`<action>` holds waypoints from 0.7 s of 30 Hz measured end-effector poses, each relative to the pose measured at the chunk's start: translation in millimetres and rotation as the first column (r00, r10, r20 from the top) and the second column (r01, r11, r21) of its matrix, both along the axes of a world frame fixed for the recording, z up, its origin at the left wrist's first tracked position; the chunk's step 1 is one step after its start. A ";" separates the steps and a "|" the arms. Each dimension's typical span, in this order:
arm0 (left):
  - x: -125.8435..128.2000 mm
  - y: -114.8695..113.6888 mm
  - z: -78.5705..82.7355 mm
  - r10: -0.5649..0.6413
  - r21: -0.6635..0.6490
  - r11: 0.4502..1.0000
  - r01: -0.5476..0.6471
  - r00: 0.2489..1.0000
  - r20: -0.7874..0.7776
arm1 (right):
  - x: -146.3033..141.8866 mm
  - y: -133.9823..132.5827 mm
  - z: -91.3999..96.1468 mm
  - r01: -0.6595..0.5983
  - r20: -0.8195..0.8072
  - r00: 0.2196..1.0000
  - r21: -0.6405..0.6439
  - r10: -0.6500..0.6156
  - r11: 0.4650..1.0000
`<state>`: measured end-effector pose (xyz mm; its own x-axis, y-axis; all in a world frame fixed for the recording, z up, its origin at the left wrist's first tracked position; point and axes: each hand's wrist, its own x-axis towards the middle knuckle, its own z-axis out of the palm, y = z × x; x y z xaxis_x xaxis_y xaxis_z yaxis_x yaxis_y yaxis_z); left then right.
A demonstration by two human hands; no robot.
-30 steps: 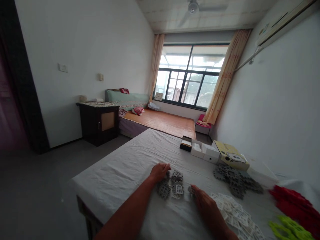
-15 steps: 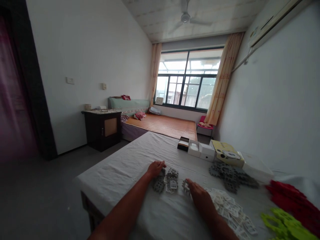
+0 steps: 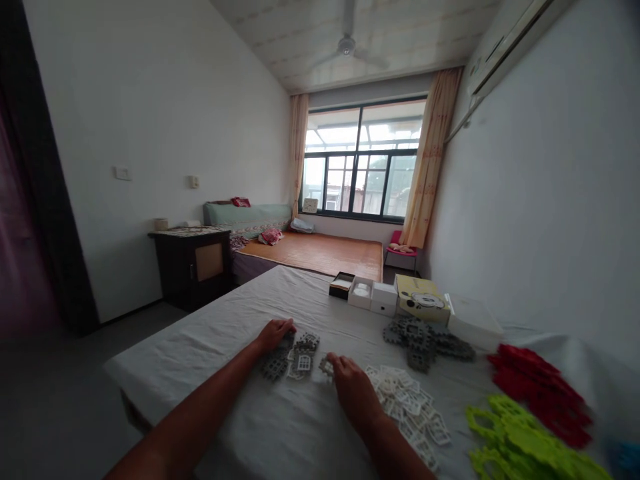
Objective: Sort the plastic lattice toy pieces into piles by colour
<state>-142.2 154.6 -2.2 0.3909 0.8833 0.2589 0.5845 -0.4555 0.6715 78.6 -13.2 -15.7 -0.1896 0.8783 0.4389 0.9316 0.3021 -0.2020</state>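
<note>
My left hand (image 3: 274, 335) is closed at the far left of a small group of grey toothed plastic pieces (image 3: 275, 368); its fingers are curled at a grey piece (image 3: 288, 342), partly hidden under the hand. Beside it, a white window-frame piece (image 3: 303, 363) lies on more grey pieces (image 3: 309, 341). To the right, my right hand (image 3: 354, 387) grips another grey toothed piece (image 3: 326, 367) between thumb and fingers, close to the cloth. Just right of that hand spreads a loose heap of white frame pieces (image 3: 410, 400).
A pale cloth covers the table (image 3: 210, 353). Farther right lie piles of grey (image 3: 420, 340), red (image 3: 540, 390) and lime-green pieces (image 3: 525, 437). Along the back stand a black box (image 3: 342, 285), white boxes (image 3: 384, 298), a yellow box (image 3: 423, 297) and a clear container (image 3: 475, 323).
My view has turned to the right, so everything sits farther left and more of the red and green piles shows. Both hands stay at nearly the same spots among the pieces.
</note>
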 end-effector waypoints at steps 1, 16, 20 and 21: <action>-0.1 0.8 -0.5 0.003 -0.001 1.000 -0.003 1.000 0.008 | 1.3 -1.0 1.9 -0.011 -0.028 1.000 0.008 0.011 1.000; -3.4 9.5 -5.4 -0.051 0.011 0.999 0.050 0.997 0.052 | 191.4 41.0 67.9 0.619 -0.290 0.734 -0.084 -0.614 0.781; -6.0 12.6 -9.7 -0.028 -0.012 0.999 0.029 0.995 0.094 | 188.8 51.8 73.9 0.666 -0.300 0.686 -0.109 -0.663 0.738; -6.5 12.9 -10.1 -0.029 -0.012 0.999 0.030 0.995 0.099 | 177.9 55.9 72.5 0.633 -0.298 0.714 -0.111 -0.633 0.766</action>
<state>-148.7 167.5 -12.3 0.3901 0.8755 0.2852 0.5015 -0.4618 0.7316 256.5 42.7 56.8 0.5514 0.7451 0.3751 0.7963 -0.3360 -0.5031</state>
